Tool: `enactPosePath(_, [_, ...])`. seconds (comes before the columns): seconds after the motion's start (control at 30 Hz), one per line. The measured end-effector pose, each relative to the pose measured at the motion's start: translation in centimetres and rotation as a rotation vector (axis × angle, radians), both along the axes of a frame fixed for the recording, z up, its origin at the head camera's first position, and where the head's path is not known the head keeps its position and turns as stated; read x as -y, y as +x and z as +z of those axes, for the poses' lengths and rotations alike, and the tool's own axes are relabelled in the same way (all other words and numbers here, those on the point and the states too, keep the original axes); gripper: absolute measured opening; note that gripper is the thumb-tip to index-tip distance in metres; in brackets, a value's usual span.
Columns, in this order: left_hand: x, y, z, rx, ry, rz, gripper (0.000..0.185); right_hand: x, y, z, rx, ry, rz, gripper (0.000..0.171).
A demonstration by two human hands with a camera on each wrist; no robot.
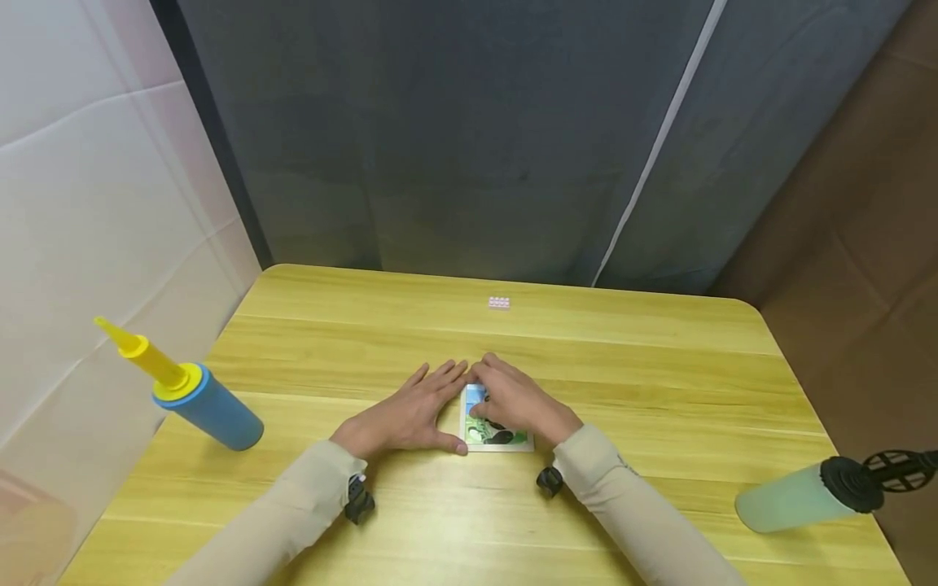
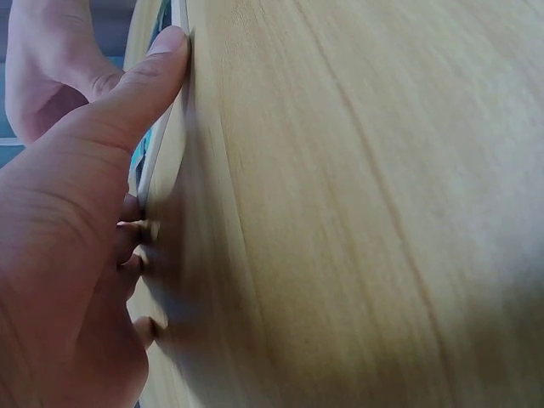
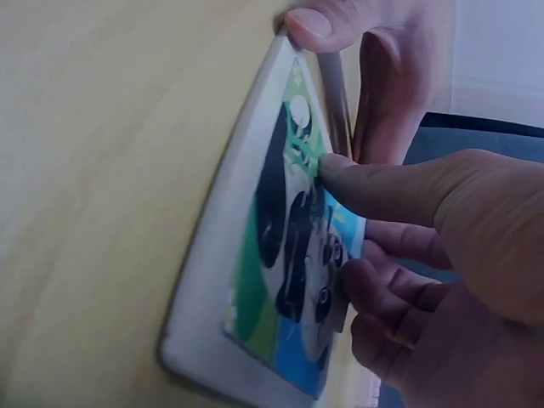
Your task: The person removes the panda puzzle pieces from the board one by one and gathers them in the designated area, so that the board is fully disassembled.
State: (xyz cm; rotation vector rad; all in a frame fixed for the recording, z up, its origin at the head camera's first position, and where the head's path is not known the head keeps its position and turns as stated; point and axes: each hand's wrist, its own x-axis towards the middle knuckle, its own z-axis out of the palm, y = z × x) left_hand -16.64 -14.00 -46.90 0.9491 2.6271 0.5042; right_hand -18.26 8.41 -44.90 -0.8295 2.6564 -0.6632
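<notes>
Yellow wooden surface (image 1: 659, 382) with dark grey curtain behind, two hands at a small picture board.

From the left: a blue air pump with yellow nozzle (image 1: 194, 392) lies near the edge; the left hand (image 1: 410, 415) lies flat, fingers straight, thumb against the side of the white-framed panda picture puzzle (image 1: 497, 435) at the middle; the right hand (image 1: 516, 399) rests on it, thumb pressing on the picture; a pale green pump with black handle (image 1: 813, 491) lies far right.

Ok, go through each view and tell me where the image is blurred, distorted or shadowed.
Head view: sharp, evenly lit, wide-angle bending at the edges; soft shadows under both hands on the wooden table. Left wrist view: the left hand looms large and soft, the wood grain smears, and a dark shadow runs beside the thumb. Right wrist view: the panda puzzle is fairly clear, though its near frame and the right hand blur.
</notes>
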Motion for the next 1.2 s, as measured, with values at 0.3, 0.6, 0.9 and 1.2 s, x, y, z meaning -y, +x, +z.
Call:
enactPosePath(0.3, [0.1,0.0,-0.1,-0.005,0.002,-0.001,0.118,-0.1,0.1,-0.7,-0.032,-0.055,-0.026,0.033])
enactPosePath(0.6, [0.1,0.0,-0.2,-0.007,0.020,-0.004,0.116,-0.2,0.0,-1.2,-0.032,-0.131,-0.027,0.022])
enactPosePath(0.9, [0.1,0.1,-0.1,0.004,0.011,0.001,0.116,-0.8,-0.1,-0.5,0.059,-0.284,-0.075,0.012])
enactPosePath(1.2, [0.0,0.0,-0.1,-0.015,0.010,-0.004,0.115,-4.1,-2.5,-0.1,0.014,-0.295,-0.253,0.019])
